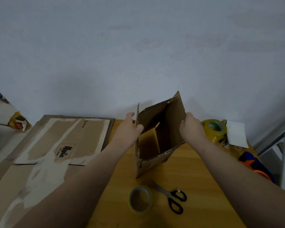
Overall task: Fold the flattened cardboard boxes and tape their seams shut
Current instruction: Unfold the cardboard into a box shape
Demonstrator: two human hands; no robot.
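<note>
A small brown cardboard box (156,142) stands opened up on the wooden table (196,186), its open top facing me and its flaps raised. My left hand (130,127) holds the box's left flap, thumb inside the edge. My right hand (190,127) grips the right flap from outside. A roll of clear tape (139,199) lies flat on the table in front of the box. Black-handled scissors (170,197) lie just right of that roll.
Large flattened cardboard boxes (56,145) with torn tape marks lie stacked at the left. A yellow tape dispenser roll (215,129) and white paper (236,134) sit at the back right. A blue and orange object (253,163) lies at the right table edge. A grey wall stands behind.
</note>
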